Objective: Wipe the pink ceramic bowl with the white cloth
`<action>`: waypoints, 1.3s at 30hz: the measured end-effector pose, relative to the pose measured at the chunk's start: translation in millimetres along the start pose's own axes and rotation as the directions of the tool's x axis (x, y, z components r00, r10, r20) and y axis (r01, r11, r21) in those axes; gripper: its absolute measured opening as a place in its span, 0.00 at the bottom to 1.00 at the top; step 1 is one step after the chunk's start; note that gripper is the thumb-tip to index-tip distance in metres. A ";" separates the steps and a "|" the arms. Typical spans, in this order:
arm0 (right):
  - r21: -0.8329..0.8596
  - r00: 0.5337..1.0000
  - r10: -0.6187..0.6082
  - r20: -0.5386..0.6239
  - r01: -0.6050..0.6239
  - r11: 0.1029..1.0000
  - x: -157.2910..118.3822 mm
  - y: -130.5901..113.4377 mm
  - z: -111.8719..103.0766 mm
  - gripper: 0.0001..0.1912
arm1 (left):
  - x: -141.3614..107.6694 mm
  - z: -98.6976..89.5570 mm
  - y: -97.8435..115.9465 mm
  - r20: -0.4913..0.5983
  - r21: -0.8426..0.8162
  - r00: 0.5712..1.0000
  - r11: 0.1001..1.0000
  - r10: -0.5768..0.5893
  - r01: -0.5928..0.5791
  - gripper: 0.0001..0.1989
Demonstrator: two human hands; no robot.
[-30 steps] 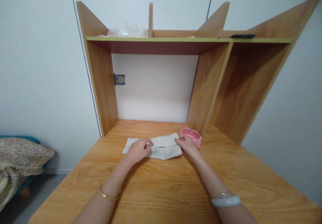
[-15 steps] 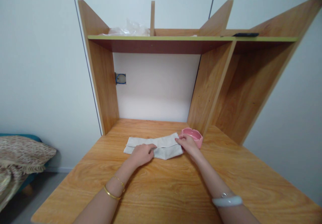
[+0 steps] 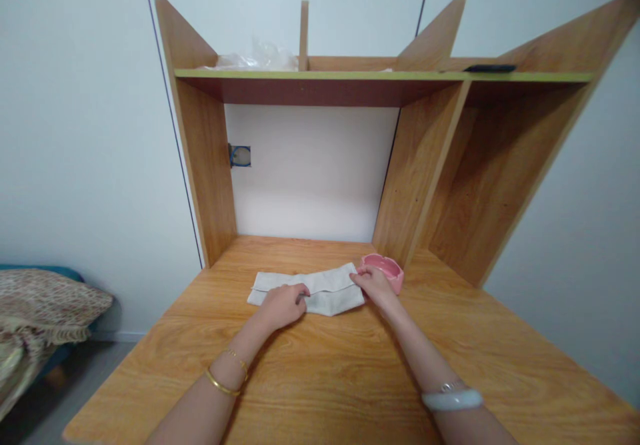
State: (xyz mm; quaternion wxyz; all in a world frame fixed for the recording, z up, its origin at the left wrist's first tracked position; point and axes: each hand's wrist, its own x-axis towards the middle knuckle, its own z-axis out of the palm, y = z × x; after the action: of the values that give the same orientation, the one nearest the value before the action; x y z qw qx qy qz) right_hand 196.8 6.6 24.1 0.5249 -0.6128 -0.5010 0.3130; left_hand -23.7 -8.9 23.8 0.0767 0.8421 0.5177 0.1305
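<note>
A pale wall [image 3: 90, 132] backs a wood-grain desk [image 3: 345, 378] topped by a shelf unit [image 3: 320, 88] with a yellow-green front edge, its upper level carrying a crumpled clear plastic bag [image 3: 267, 60] at 11 o'clock from the center of the view and a flat black object [image 3: 490, 68], too small to identify, at 2 o'clock. A wall box [image 3: 241, 156] with blue wire shows at 10 o'clock; a patterned, fringed throw [image 3: 50, 298] lies over blue furniture at 8 o'clock.

At 6 o'clock, a light gray cloth [image 3: 327, 282] lies on the desk, folded into a long strip, an upper layer's edge running along its length. The person's left hand [image 3: 283, 306] rests at the cloth's 8 o'clock, fingers curled near that edge; whether they pinch the fabric cannot be told. The right hand [image 3: 374, 286] grasps the cloth's end at 3 o'clock between thumb and finger. Just beyond it, between the cloth's 2 and 3 o'clock, sits a pink dish [image 3: 393, 272] with a notched rim, partly hidden by the hand; contact between the two is unclear.

Gold bracelets [image 3: 223, 385] circle the left wrist at 7 o'clock, a pale bangle [image 3: 453, 400] the right at 5.
</note>
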 end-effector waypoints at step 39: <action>-0.305 0.971 -0.065 -0.231 -0.008 0.952 -6.1 -38.5 -6.2 0.10 | 0.4 15.3 9.3 0.031 0.042 0.975 0.974 0.221 -0.222 0.20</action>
State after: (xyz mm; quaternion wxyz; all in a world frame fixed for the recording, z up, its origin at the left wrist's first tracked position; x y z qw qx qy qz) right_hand 189.6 -3.3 61.7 0.4851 -0.7119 -0.4855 0.1488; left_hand -11.1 -12.7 11.7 0.0494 0.8977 0.4223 0.1153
